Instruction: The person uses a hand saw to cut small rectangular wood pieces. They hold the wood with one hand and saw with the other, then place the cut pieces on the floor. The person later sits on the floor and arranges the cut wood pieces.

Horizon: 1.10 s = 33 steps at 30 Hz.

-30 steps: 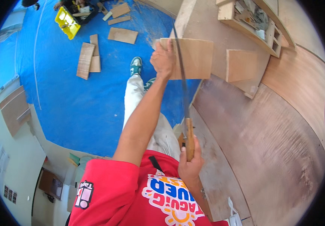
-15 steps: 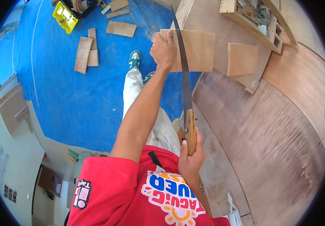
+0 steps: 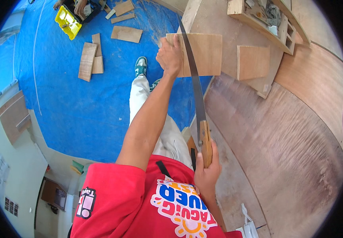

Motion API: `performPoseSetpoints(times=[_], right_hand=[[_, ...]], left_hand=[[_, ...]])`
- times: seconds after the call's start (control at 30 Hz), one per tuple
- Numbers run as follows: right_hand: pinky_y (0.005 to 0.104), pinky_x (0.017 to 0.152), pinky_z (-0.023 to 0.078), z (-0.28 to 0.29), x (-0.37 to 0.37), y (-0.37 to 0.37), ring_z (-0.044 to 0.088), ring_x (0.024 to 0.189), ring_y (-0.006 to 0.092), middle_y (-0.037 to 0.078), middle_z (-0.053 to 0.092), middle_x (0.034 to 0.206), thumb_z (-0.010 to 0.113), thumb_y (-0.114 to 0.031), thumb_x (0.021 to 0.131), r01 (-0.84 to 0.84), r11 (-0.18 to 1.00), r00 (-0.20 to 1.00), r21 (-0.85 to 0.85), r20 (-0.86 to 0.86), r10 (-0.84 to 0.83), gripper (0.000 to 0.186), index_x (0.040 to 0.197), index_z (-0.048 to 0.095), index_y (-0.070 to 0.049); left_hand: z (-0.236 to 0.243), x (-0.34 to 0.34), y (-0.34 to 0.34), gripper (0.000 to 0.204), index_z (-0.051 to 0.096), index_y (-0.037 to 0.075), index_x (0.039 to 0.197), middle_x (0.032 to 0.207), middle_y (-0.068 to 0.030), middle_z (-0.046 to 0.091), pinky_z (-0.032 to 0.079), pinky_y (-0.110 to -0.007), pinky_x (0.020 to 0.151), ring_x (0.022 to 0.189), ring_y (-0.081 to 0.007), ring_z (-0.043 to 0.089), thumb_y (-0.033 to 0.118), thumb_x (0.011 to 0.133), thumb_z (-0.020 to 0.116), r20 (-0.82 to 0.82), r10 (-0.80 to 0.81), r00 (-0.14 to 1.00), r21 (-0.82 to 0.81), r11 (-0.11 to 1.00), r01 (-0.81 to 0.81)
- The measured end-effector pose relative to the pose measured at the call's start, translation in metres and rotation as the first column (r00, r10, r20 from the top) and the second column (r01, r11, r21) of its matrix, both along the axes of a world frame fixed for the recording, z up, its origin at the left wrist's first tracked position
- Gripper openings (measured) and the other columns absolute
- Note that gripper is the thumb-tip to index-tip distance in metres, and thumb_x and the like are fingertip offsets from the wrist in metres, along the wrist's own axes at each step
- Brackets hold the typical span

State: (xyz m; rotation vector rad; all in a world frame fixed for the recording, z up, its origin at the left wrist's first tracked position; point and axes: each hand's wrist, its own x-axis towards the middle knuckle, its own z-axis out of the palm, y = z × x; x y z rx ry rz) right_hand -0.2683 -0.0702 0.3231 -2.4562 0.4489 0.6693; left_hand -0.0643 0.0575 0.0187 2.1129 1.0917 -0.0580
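A square plywood board lies at the edge of a wooden bench, its left part jutting out over the blue sheet. My left hand is closed on the board's left end, thumb on top. A long steel saw blade crosses the board just right of that hand, slanting from the top down toward me. My right hand grips the saw's wooden handle low at the middle of the view, in front of my red shirt.
Another plywood piece lies right of the board, below a wooden box of odds and ends. Loose offcuts are on the blue sheet. Someone's hands are at a yellow-lidded toolbox. Large plywood sheets fill the right.
My right hand and the saw have gone up, then back down toward me and slightly right. My left hand stays on the board. The other person's hands show more at the toolbox.
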Motion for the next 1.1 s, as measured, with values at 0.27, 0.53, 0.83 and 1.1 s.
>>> performPoseSetpoints(times=[0.27, 0.53, 0.83, 1.1], right_hand=[[0.0409, 0.08, 0.058, -0.075, 0.048, 0.01, 0.075, 0.095, 0.0388, 0.026, 0.072, 0.112, 0.061, -0.011, 0.099, -0.137, 0.984, 0.964, 0.112, 0.244, 0.107, 0.05, 0.147, 0.049, -0.005], [0.0423, 0.086, 0.057, -0.015, 0.011, 0.0, 0.073, 0.101, 0.0398, 0.028, 0.069, 0.119, 0.06, -0.012, 0.1, -0.061, 0.996, 0.997, 0.068, 0.049, 0.058, 0.05, 0.147, 0.048, -0.004], [0.0435, 0.085, 0.055, -0.105, 0.106, 0.025, 0.071, 0.102, 0.0389, 0.025, 0.067, 0.121, 0.059, -0.014, 0.1, -0.04, 0.978, 0.993, 0.204, 0.118, 0.016, 0.047, 0.145, 0.051, -0.005], [0.0397, 0.094, 0.055, -0.013, 0.024, 0.002, 0.071, 0.113, 0.0341, 0.024, 0.068, 0.126, 0.061, -0.009, 0.098, -0.056, 0.993, 0.998, 0.107, 0.034, 0.053, 0.05, 0.145, 0.05, -0.001]], left_hand=[[-0.002, 0.001, -0.001, 0.059, 0.058, 0.004, 0.102, 0.08, -0.0265, 0.071, 0.054, -0.057, 0.069, 0.078, -0.0469, 0.071, 0.062, 0.103, 0.045, -0.026, 0.01, 1.0, 0.001, 1.0, -0.01], [-0.003, 0.001, -0.001, 0.061, 0.056, 0.004, 0.103, 0.077, -0.0263, 0.071, 0.053, -0.057, 0.067, 0.075, -0.0467, 0.071, 0.064, 0.103, 0.042, -0.019, 0.02, 1.0, -0.006, 1.0, -0.02], [-0.011, -0.001, -0.004, 0.057, 0.056, 0.006, 0.101, 0.073, -0.0258, 0.07, 0.054, -0.058, 0.064, 0.072, -0.0471, 0.071, 0.061, 0.103, 0.045, -0.053, 0.023, 0.998, 0.036, 0.999, -0.021], [0.001, 0.001, -0.001, 0.052, 0.058, 0.005, 0.102, 0.074, -0.0254, 0.07, 0.054, -0.055, 0.06, 0.07, -0.0451, 0.071, 0.057, 0.103, 0.049, -0.07, 0.03, 0.997, 0.038, 0.999, -0.028]])
